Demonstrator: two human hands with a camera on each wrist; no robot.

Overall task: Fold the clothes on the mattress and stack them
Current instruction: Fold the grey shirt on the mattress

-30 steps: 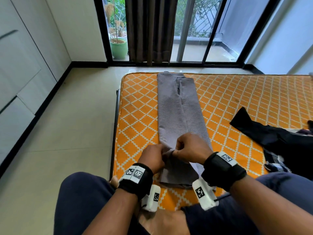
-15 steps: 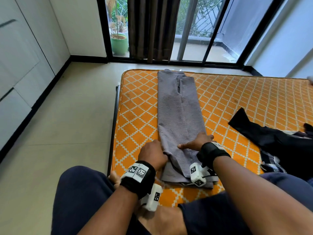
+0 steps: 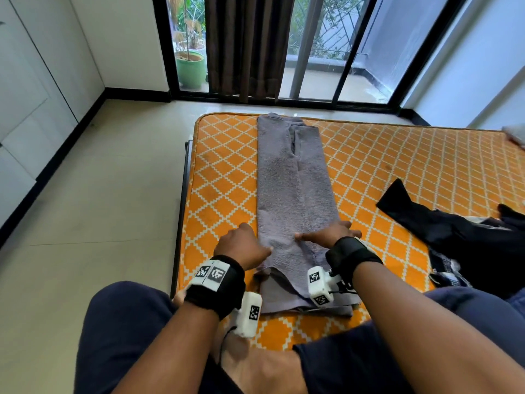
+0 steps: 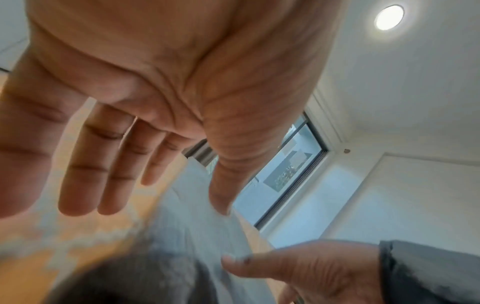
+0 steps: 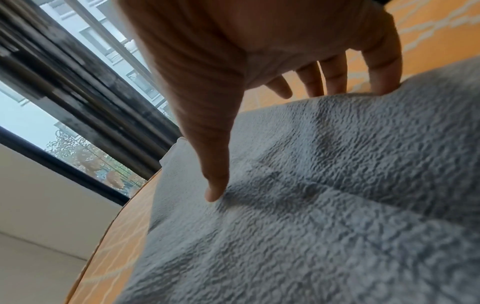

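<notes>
An orange mattress (image 3: 369, 155) with a white diamond pattern filled the middle of the head view, set on a pale tiled floor (image 3: 99, 194) before a barred glass door with a dark curtain (image 3: 250, 44). Down the mattress's left part lay the task's garment, a long grey textured garment (image 3: 292, 177), already folded lengthwise into a narrow strip running from the far edge to the near edge, where layered hems showed. To the right, well apart from it, a heap of dark clothes (image 3: 454, 237) waited unfolded, and a scrap of pale cloth (image 3: 514, 135) showed at the far right edge. The person sat at the near edge, knees in dark blue trousers to either side. The left hand (image 3: 241, 247) rested at the strip's left edge, fingers straight and lying together, thumb tip touching the cloth; in the blurred left wrist view the fingers seemed to hover just over the mattress rather than press it. The right hand (image 3: 331, 233) lay flat on the strip's right half, fingers spread, thumb pointing inward across the fabric. Neither hand gripped anything. The step appeared to be smoothing the strip before folding it crosswise; done well, both palms would sweep outward and away so the layers stay aligned, then take the near end by its two corners. Nothing blocked the strip, though the dark heap limited room for a stack on the right
</notes>
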